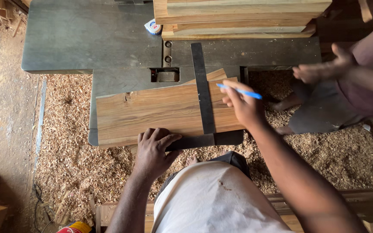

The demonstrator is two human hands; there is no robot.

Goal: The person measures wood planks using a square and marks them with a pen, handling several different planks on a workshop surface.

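- Your left hand (154, 149) is lying flat with fingers spread, pressing the short arm of a dark metal try square (204, 101) against the near edge of a wooden board (152, 113).
- The board is lying flat on the grey machine table (87, 39), and the square's long blade is running straight across it, near its right end.
- Your right hand (242, 105) is pinching a blue pen (239, 91) just right of the blade, over the board's right end; its fingers are touching the wood.
- Stacked planks (238, 17) are sitting at the table's far edge, with a small round container (153, 26) beside them.
- Another person's hand (320, 69) is hovering to the right, above the wood shavings (74, 142) covering the floor.
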